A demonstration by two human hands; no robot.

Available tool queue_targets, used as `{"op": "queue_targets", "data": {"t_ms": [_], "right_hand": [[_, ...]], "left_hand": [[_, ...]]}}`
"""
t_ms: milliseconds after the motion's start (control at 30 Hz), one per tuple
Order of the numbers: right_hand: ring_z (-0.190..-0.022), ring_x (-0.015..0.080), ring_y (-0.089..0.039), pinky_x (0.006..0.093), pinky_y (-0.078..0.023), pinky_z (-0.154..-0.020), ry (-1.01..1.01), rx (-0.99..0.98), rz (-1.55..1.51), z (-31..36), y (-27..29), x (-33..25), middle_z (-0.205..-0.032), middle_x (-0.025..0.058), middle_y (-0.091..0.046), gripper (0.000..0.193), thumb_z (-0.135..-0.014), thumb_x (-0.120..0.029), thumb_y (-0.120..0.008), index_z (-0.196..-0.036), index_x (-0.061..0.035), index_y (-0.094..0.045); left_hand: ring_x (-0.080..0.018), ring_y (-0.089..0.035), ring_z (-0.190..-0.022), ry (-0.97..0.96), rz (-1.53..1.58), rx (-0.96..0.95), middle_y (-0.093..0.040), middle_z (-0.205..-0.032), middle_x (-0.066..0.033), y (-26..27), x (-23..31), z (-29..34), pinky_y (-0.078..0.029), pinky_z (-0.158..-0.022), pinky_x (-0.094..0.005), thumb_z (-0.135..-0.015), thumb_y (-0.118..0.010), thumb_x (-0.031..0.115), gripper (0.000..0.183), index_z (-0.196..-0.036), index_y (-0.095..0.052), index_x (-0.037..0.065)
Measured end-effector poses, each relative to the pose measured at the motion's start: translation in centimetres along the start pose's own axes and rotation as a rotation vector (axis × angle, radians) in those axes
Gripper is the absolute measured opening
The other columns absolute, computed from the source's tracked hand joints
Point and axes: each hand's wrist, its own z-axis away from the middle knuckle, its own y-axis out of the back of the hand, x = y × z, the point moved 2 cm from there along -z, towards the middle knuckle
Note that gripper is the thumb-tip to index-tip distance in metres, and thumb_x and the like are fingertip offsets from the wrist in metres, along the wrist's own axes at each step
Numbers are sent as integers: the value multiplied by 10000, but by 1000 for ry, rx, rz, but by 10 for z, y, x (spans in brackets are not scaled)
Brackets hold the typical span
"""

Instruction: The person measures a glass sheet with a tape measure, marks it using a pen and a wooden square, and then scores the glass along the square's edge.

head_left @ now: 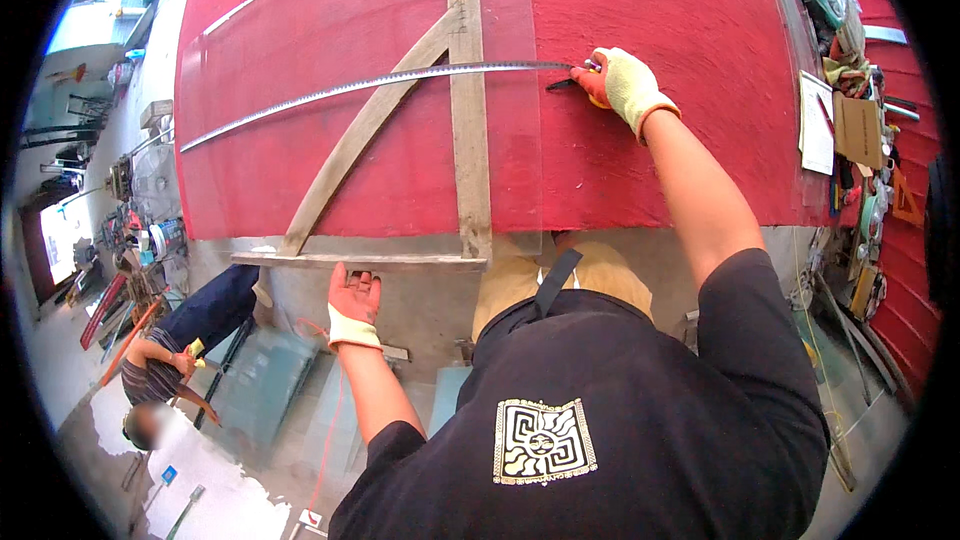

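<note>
We stand at a broad, flat table covered in bright red (650,0), which fills most of the far part of the scene. On its left half we see a large, clear, thin sheet (512,160), its right edge running from near to far across the red. Next comes a square-edged frame of weathered brown wood (470,140): a long upright, a slanting brace on its left, and a crossbar along the table's near edge. To the near left, several pale greenish, see-through panes (250,390) lie low by the floor, and beside them we notice a co-worker in dark trousers and a striped top (205,318), bent over.

The long, silver, marked blade of a tape measure (375,81) stretches from the left side of the table rightward, passing over the wooden brace and upright. Our right hand (622,83), in a cream glove with red-coated fingers, has its fingers clamped on the blade's right end, past the clear sheet's right edge; the glove hides most of the grip. Our left hand (354,308), gloved alike, is palm up just nearer than the crossbar, its fingers extended and slightly apart; we cannot tell whether the fingertips touch the wood.

At the far right are a brown cardboard piece (857,130), a white paper sheet (816,125) and a small orange triangle (905,198).
</note>
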Motion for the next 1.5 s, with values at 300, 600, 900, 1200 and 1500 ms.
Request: {"op": "queue_targets", "data": {"t_ms": [300,600,900,1200,1500], "right_hand": [[-1178,436,-757,513,-598,-1003,-1,22,-10,-3,-7,-1,-1249,220,-798,591,-1019,-587,-704,-1323,-85,-776],[-1143,449,-761,516,-605,-983,-3,-21,-13,-1,-4,-5,-1197,237,-798,580,-1023,-582,-695,-1301,-80,-782],[-1167,428,-753,512,-603,-983,50,46,48,-4,-10,2,-1222,227,-786,580,-1021,-588,-701,-1278,-74,-783],[-1142,392,-785,460,-601,-993,89,100,-355,-41,-55,70,-1250,223,-805,587,-1002,-472,-760,-1356,-6,-727],[-930,405,-766,484,-573,-848,97,61,-175,-32,-39,36,-1011,241,-785,487,-1009,-457,-763,-1091,22,-726]], "left_hand": [[-270,-596,-1254,13,37,-33,-694,-1328,-35,3,8,6,-498,-1153,-522,-1066,-728,422,279,-1232,-703,199],[-321,-551,-1374,66,26,-61,-623,-1476,-65,-5,23,14,-455,-1187,-509,-1088,-691,416,414,-1391,-634,140],[-330,-475,-1470,76,17,-84,-528,-1591,-92,6,19,11,-396,-1260,-549,-1052,-745,443,585,-1503,-556,122],[-331,-589,-1377,-234,-105,-450,-702,-1409,-101,12,0,1,-432,-1242,-543,-1112,-651,326,357,-1420,-625,148],[-259,-629,-1359,-106,167,-59,-699,-1465,-64,-20,-15,6,-457,-1211,-470,-1100,-691,399,420,-1463,-656,190]]}}
